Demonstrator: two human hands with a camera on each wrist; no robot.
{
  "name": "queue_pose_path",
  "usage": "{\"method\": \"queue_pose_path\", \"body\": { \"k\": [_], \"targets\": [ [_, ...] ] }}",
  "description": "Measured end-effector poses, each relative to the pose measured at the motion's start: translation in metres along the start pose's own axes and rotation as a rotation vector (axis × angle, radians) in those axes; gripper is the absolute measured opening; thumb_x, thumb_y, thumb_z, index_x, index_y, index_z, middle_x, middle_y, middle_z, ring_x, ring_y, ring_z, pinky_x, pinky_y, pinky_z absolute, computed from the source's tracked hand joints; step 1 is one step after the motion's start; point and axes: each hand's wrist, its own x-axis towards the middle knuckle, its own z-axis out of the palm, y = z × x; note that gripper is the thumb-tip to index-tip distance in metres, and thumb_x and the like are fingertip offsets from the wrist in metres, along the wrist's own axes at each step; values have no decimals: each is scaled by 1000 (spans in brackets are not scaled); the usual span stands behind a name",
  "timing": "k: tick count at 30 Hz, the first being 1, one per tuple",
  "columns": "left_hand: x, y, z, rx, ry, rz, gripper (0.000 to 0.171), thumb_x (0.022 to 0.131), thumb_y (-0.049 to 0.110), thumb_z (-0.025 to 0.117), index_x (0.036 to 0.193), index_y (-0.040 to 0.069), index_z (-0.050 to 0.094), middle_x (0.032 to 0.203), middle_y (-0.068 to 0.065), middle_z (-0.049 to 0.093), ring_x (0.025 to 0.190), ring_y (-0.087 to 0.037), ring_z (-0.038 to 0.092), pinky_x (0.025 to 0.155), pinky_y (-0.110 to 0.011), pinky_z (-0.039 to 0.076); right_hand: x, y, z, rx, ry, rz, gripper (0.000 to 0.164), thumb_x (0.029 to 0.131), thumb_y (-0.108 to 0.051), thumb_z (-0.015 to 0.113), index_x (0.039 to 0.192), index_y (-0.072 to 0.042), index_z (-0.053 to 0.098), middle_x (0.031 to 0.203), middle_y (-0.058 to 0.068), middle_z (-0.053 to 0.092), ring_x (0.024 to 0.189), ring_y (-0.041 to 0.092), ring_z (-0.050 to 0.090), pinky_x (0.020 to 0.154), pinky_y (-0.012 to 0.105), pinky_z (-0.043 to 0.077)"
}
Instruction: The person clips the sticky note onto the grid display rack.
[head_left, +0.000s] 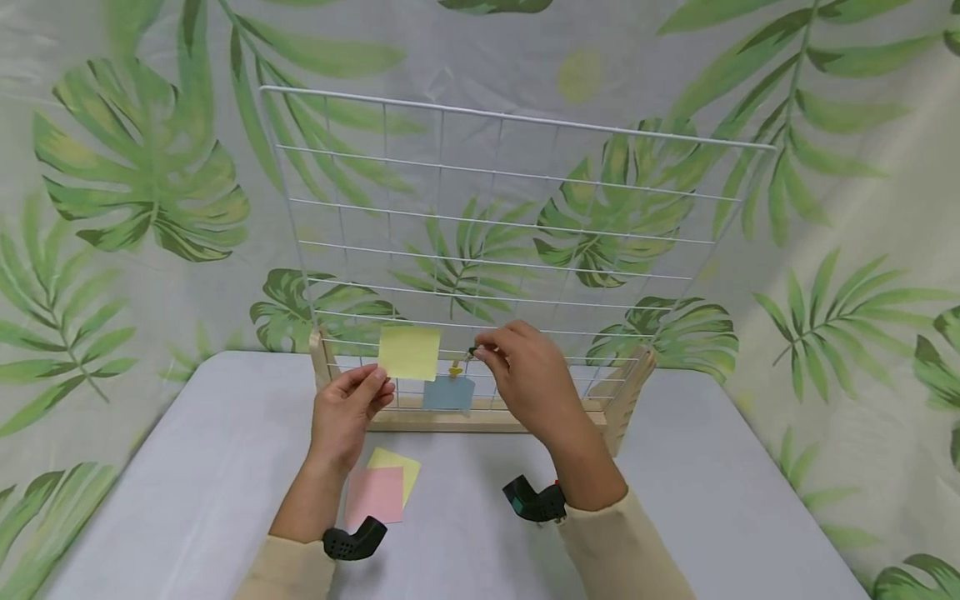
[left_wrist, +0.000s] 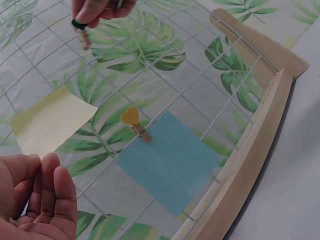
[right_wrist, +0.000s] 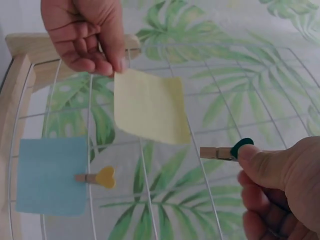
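Pinching its lower corner, the left fingers (left_wrist: 48, 182) hold a yellow note (head_left: 408, 352).

white wire grid (head_left: 492, 172), yellow note (head_left: 408, 353) before it, blue note (head_left: 448, 395) and yellow heart clothespin (right_wrist: 105, 177) on it, green-topped clothespin (right_wrist: 223, 152) near it, pink note (head_left: 375, 496) in front, green leaf-patterned backdrop (head_left: 153, 158) behind

Before you, the white table (head_left: 247, 467) bears a pale wooden stand (head_left: 487, 422) and a pink paper square (head_left: 377, 495) overlapping a yellow paper square (head_left: 409, 469).
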Motion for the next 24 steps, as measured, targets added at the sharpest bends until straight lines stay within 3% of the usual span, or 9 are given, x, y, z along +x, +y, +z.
{"method": "queue_pose_path", "body": {
  "k": [11,17,24],
  "targets": [
    [0,-1,2,-52,-10,-22,16,100,6,63,115,1,62,87,4,72,82,-6,72,81,-22,60,31,-12,19,-35,119,-167,12,95,-15,72,102,-8,79,95,6,68,80,20,65,71,30,56],
    [1,-2,3,-70,-12,-18,10,100,6,63,110,6,65,87,4,72,82,-7,72,80,-22,60,40,-17,27,-58,177,-197,12,94,-16,73,101,-8,80,92,5,70,81,20,67,71,30,57],
    [2,-4,5,-80,-8,-21,15,101,8,62,115,2,63,87,3,72,82,-7,72,81,-23,60,49,-17,40,-79,269,-225,12,92,-18,75,98,-10,80,90,3,72,81,18,71,72,28,58]
  ]
}}
